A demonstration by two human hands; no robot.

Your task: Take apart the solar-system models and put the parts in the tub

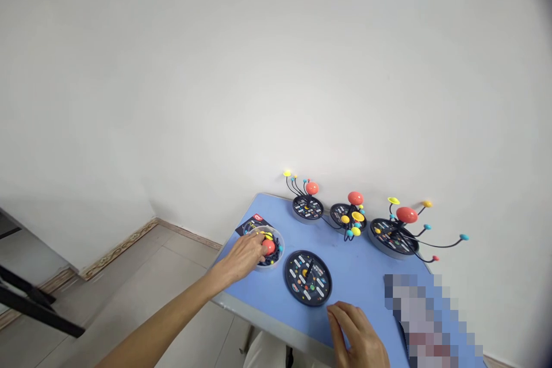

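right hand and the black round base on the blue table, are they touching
Apart. The head view shows blue tabletop between the right hand and the edge of the black round base.

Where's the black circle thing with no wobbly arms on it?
In the head view, the black disc sits on the blue table, between the left hand and the right hand, just right of the clear round tub.

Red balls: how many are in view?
4: the back-left model's ball, back-middle model's ball, back-right model's ball, and a ball in the clear tub at the left hand. More may be hidden.
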